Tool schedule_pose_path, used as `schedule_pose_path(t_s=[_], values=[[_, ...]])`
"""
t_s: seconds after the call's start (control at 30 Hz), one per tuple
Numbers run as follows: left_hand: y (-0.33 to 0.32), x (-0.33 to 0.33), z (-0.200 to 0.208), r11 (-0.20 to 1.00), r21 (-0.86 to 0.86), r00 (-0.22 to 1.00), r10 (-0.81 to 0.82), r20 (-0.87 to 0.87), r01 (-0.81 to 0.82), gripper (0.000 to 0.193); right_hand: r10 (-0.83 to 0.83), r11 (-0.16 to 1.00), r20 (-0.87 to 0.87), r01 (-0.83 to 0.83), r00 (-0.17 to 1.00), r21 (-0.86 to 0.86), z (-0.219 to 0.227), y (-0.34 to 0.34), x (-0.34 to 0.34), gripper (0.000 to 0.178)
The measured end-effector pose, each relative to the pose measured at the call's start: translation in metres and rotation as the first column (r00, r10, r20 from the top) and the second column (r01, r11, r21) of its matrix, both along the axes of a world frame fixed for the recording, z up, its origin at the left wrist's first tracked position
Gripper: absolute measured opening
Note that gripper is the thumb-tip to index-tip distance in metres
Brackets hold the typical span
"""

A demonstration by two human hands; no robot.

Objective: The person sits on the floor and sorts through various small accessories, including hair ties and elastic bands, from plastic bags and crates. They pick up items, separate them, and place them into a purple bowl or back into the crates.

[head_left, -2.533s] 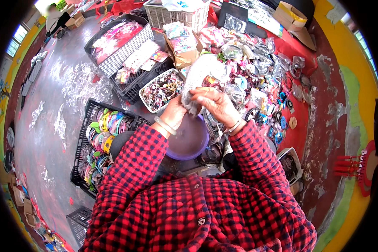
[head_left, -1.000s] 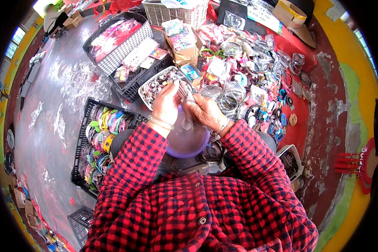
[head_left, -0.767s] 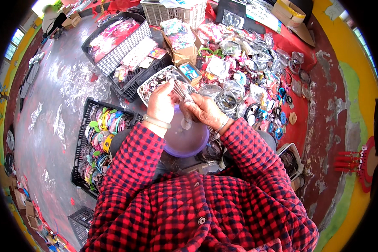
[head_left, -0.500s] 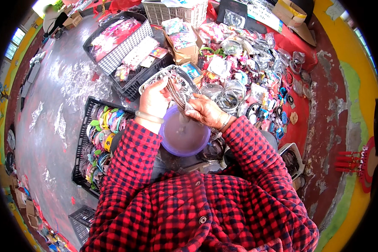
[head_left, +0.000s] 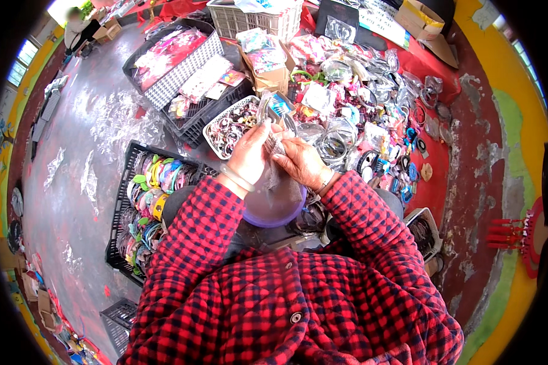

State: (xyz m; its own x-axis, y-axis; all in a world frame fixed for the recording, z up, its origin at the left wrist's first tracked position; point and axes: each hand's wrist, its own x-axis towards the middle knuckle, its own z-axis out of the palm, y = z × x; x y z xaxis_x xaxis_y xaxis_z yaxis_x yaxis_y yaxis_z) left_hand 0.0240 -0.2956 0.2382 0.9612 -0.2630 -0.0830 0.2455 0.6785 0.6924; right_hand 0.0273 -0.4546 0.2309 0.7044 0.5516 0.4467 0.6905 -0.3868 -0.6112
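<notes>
Both my hands are up over a purple round basin, close together. My left hand is closed round a bundle of thin greyish-brown bands. Its upper part looks shiny, like clear plastic, and I cannot tell whether it is a bag. From the other side my right hand pinches the same bundle between thumb and fingers. The fingertips of the left hand are partly hidden behind the bundle. Just beyond the left hand stands a white basket filled with small hair ties.
At the left sits a black crate of colourful headbands. Stacked crates and a cardboard box stand ahead. A large heap of bagged hair accessories covers the red cloth to the right. A person sits far left.
My left hand has moved right and slightly nearer, against the right hand, uncovering the white basket. The bundle has turned more upright and rests between both hands.
</notes>
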Motion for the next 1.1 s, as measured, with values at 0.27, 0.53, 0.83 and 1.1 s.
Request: schedule_pose_path(t_s=[0.27,0.53,0.83,1.1], values=[[0.002,-0.001,0.012,0.972,-0.196,0.977,0.095,-0.189,-0.133,0.024,0.056,0.998,-0.267,-0.056,0.962,0.006,0.012,0.005,-0.003,0.021],[0.033,0.017,0.020,0.953,-0.263,0.930,0.049,-0.363,-0.152,0.023,0.252,0.942,-0.009,-0.248,0.968,-0.226,-0.003,-0.003,0.004,0.024],[0.018,0.008,0.018,0.999,-0.034,0.986,-0.038,-0.161,0.033,0.039,0.039,0.995,-0.019,-0.040,0.999,-0.092,-0.005,0.000,-0.002,0.021],[0.004,0.003,0.016,0.998,-0.062,1.000,-0.010,-0.006,0.009,0.033,-0.019,1.000,-0.104,0.021,0.994,0.015,0.001,0.004,-0.003,0.030]])
